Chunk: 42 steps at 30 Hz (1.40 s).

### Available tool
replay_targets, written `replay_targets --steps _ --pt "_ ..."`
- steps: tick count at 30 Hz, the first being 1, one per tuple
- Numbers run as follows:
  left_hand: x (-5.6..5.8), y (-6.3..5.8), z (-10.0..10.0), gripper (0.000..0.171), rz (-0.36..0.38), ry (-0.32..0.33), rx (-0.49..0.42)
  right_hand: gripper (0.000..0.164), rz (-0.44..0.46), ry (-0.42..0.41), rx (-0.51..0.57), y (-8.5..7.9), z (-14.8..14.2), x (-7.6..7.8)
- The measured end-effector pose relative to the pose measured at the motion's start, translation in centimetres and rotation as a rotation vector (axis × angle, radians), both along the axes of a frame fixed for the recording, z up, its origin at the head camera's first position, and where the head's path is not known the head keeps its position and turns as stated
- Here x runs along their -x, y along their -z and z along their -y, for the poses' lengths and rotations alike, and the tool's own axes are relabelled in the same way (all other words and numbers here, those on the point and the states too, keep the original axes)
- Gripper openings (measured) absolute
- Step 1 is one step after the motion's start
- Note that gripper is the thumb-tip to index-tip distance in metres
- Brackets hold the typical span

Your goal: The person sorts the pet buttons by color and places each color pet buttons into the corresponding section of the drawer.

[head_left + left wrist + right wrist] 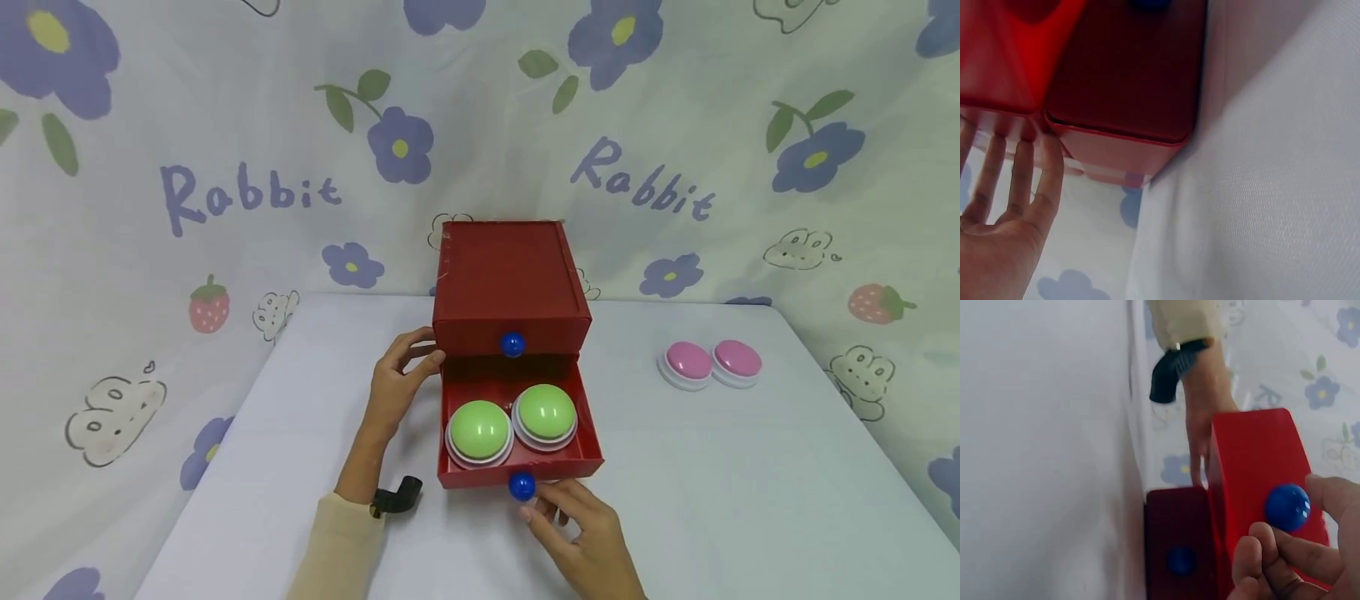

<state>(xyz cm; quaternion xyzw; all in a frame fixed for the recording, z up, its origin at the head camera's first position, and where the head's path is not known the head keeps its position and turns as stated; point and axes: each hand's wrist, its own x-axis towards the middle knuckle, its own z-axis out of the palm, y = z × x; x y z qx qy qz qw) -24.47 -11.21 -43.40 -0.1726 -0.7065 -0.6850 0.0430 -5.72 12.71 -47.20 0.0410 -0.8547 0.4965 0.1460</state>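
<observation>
A red chest of drawers [510, 271] stands against the back of the table, its top drawer front closed. Below that, a red drawer [495, 392] is pulled out, holding two green-domed push lights [480, 429] with white bases, side by side. At its front, my right hand [585, 529] has thumb and forefinger on either side of the blue knob [1287, 507], other fingers curled. My left hand [401, 375] rests along the chest's left side, thumb at the front corner; its fingers [1021, 181] look straight in the left wrist view. A lower closed drawer front [1179, 519] shows beneath the pulled-out one.
To the right of the chest, two pink-domed push lights [688, 362] sit close together on the white table [750, 483]. A patterned curtain [480, 142] hangs behind. A black device [399, 495] is strapped on the left wrist.
</observation>
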Motion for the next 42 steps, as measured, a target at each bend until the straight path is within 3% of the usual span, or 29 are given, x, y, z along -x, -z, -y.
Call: replay_targets --steps 4,11,28,42 --pt "-0.1 0.1 0.1 0.043 0.009 0.000 0.011 0.017 0.016 -0.020 0.050 0.4 0.4 0.4" --pt "-0.1 0.0 0.1 0.044 -0.001 0.001 0.008 0.015 -0.087 -0.044 0.116 0.6 0.5 1.1" --pt "-0.2 -0.1 0.1 0.043 0.015 -0.002 0.011 0.014 -0.253 -0.117 0.146 1.8 0.0 3.4" --pt "-0.2 0.1 0.2 0.043 0.013 0.006 0.010 0.017 -0.223 -0.054 0.119 1.2 0.5 4.8"
